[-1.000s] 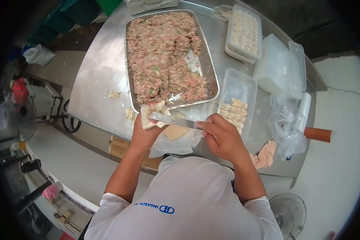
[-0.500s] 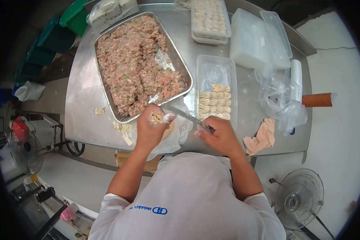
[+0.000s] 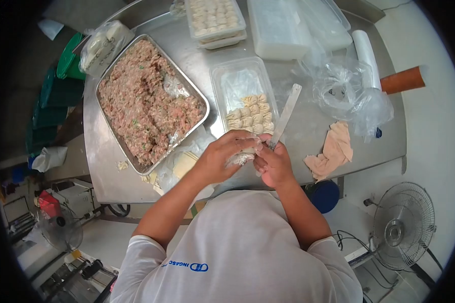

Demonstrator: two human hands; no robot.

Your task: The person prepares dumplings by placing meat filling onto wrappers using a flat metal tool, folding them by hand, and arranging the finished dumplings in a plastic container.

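My left hand (image 3: pixel 221 157) is curled with its fingers meeting those of my right hand, just below the box of dumplings. A pale dumpling (image 3: pixel 241 158) shows partly beneath its fingers; the rest is hidden. My right hand (image 3: pixel 274 164) grips a flat metal spatula (image 3: pixel 288 111), its blade pointing up and to the right. The right fingertips touch near the dumpling too. Beyond the hands, a clear plastic box (image 3: pixel 218 83) holds rows of folded dumplings (image 3: pixel 250 115). A metal tray (image 3: pixel 205 117) of ground meat filling (image 3: pixel 146 101) lies to the left. Square wrappers (image 3: pixel 184 164) rest beside my left forearm.
Stacked dumpling boxes (image 3: pixel 216 22) and translucent containers (image 3: pixel 278 30) stand at the back. On the right are crumpled plastic bags (image 3: pixel 338 88), a plastic roll (image 3: pixel 366 55) and a pink cloth (image 3: pixel 331 151). The steel table's front edge runs close to my body.
My left hand has moved right, away from the tray, and meets my right hand. The spatula has swung from pointing left to pointing up and right. The view has shifted.
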